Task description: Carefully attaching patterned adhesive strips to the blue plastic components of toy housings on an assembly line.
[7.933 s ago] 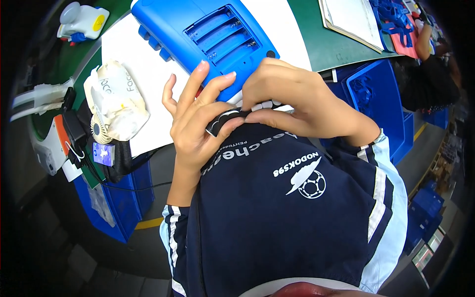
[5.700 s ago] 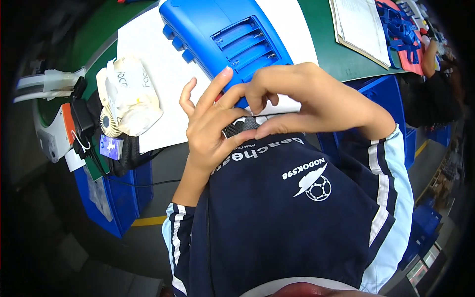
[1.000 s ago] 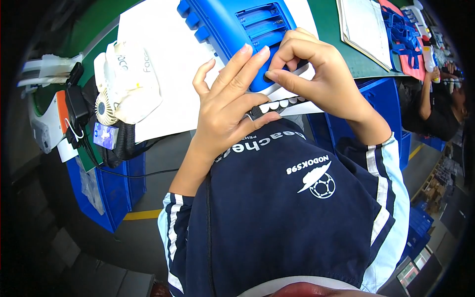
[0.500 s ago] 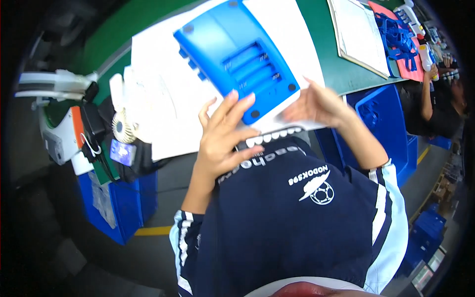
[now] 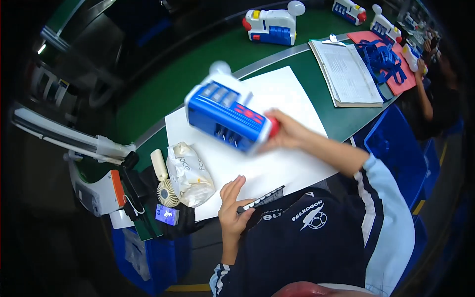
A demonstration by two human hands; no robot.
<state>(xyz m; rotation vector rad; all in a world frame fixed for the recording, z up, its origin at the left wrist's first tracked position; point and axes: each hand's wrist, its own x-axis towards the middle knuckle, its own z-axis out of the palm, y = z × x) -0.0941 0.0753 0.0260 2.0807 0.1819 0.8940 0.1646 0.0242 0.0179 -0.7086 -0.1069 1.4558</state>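
A blue and white toy [image 5: 225,116] with a red digit display and a round white top is tilted above the white sheet [image 5: 297,104]. Its open battery compartment faces me, in shadow, and its outline is slightly blurred. My right hand [image 5: 284,131] is closed round the red end of the toy, the fingertips partly hidden behind it. My left hand [image 5: 235,208] is at the sheet's near edge, holding nothing, fingers stretched up and thumb apart. Beside its thumb lies a dark strip [image 5: 267,198] with white rounded shapes, at the front of my shirt.
Left of the sheet are a crumpled plastic packet [image 5: 188,173], a small fan [image 5: 168,192] and a lamp arm [image 5: 64,133]. A similar toy [image 5: 272,27] stands on the green belt. A clipboard [image 5: 349,72], blue straps [image 5: 381,59] and a co-worker's arm [image 5: 424,94] are at right.
The toy has turned from its underside to its display side and risen toward the left. My right hand has taken its red end; my left hand has let go and drawn back.
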